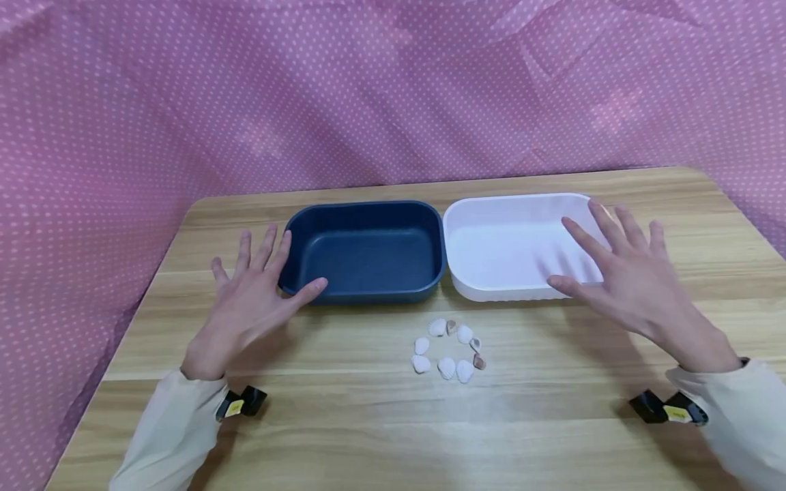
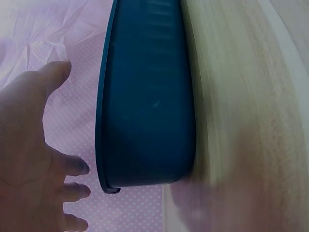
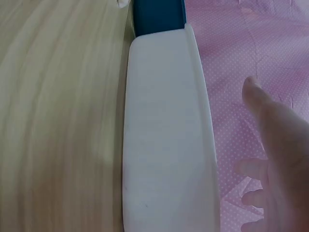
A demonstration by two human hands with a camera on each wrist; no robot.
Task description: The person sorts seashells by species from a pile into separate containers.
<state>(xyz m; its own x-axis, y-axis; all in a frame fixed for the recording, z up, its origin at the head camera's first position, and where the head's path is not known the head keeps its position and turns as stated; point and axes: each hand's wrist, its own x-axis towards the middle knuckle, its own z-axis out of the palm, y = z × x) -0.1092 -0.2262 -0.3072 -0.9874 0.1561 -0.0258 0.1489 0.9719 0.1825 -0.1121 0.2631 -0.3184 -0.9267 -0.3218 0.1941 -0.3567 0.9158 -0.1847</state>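
While the right hand's spread fingers hide part of the white tray, the left hand's fan wide too.

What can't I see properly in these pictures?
Head: part of the white tray, behind the right fingers.
Head: any writing on the yellow labels, too small.
Left wrist: one end of the blue tray, cut off by the top edge.
Right wrist: a pale thing, cut off by the top edge.
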